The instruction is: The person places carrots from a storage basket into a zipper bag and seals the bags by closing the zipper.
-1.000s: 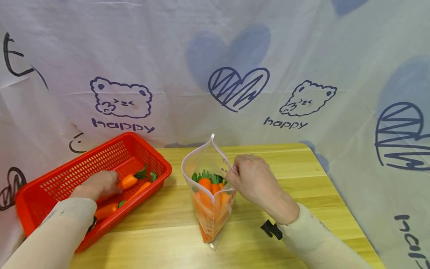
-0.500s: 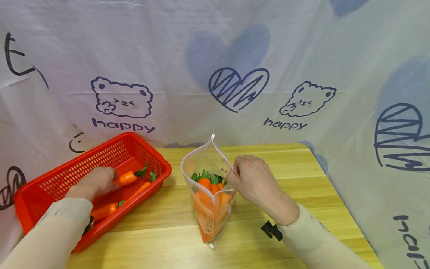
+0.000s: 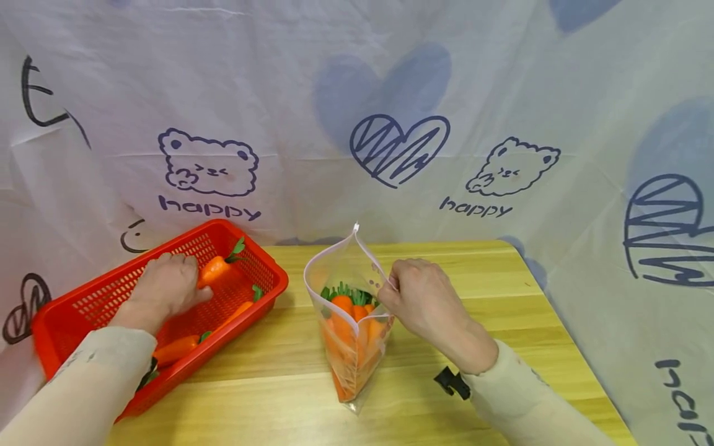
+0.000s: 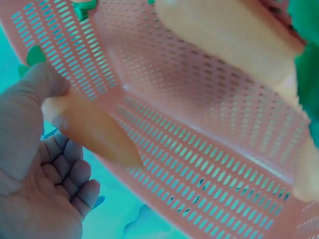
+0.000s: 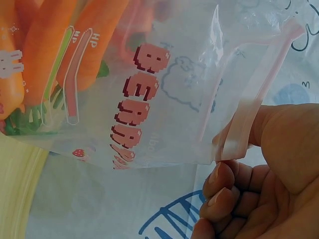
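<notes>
My left hand (image 3: 164,288) is inside the red plastic basket (image 3: 268,272), pinching an orange carrot (image 3: 214,271) with green leaves. The left wrist view shows the thumb over the leafy end of this carrot (image 4: 94,129), its pointed end sticking out. With thumb and fingers, my right hand (image 3: 421,297) pinches the right rim of a clear zip bag (image 3: 319,272). This bag stands upright with its mouth wide apart and several carrots (image 3: 343,337) inside, leaves up. In the right wrist view the bag's printed side (image 5: 169,134) stretches from the fingertips.
More carrots lie in the basket, one near the front wall (image 3: 178,351) and one farther right (image 3: 241,308). A wooden table (image 3: 268,378) bears basket and bag. Printed cloth (image 3: 312,186) hangs behind and at the sides. A black clip (image 3: 452,383) is at the right cuff.
My left hand has risen slightly in the basket, and the carrot with it has tilted and moved up, leaves toward the back. The right hand and bag have stayed nearly still.
</notes>
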The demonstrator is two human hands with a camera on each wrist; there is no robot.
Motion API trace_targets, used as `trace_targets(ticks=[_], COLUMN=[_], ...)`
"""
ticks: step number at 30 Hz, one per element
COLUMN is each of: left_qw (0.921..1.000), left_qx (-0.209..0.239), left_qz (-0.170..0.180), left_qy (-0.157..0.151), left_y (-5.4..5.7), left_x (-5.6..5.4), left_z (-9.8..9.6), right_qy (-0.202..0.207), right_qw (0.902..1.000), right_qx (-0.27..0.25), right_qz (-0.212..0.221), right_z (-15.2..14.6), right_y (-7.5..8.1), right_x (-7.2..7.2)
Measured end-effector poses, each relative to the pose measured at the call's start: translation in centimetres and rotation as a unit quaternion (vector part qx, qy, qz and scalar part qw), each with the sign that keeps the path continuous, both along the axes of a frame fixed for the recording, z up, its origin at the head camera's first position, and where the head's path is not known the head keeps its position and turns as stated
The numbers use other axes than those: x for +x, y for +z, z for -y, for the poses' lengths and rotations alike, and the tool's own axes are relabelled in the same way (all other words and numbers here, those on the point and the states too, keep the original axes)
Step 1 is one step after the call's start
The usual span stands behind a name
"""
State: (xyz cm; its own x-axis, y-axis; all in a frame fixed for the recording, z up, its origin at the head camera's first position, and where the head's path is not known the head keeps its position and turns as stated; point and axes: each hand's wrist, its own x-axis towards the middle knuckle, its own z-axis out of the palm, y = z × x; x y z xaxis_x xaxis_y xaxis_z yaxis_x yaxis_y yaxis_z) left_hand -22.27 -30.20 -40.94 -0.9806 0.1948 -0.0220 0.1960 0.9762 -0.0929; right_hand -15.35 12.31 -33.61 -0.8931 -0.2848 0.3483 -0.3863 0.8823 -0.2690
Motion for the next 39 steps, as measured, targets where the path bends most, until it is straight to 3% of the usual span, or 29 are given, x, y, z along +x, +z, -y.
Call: trace_targets(ticks=[7, 13, 23, 29, 33, 39], left_qw=[0.9997, 0.9994, 0.9955, 0.9897, 0.9878, 0.9798], left_qx=[-0.002, -0.003, 0.010, -0.012, -0.020, 0.004], left_qz=[-0.026, -0.034, -0.089, -0.129, -0.134, -0.151], left_qy=[-0.004, -0.009, -0.030, -0.060, -0.077, -0.131], left_y=[1.9, 4.2, 7.3, 9.1, 10.7, 13.0], left_x=[0.9, 2.0, 4.0, 5.0, 5.7, 6.9], left_z=[-0.6, -1.6, -3.7, -5.1, -6.4, -9.0], right_qy=[0.000, -0.001, 0.000, 0.004, 0.005, -0.001], right_qw=[1.0000, 1.0000, 1.0000, 1.0000, 1.0000, 0.9999], right_qx=[0.003, 0.004, 0.005, 0.001, 0.002, 0.009], right_qz=[0.007, 0.006, -0.002, -0.003, -0.005, 0.010], right_z=[0.0, -0.1, -0.2, -0.1, -0.1, -0.1], right_y=[0.0, 0.0, 0.1, 0.2, 0.2, 0.6], right_x=[0.1, 0.1, 0.2, 0.1, 0.1, 0.0])
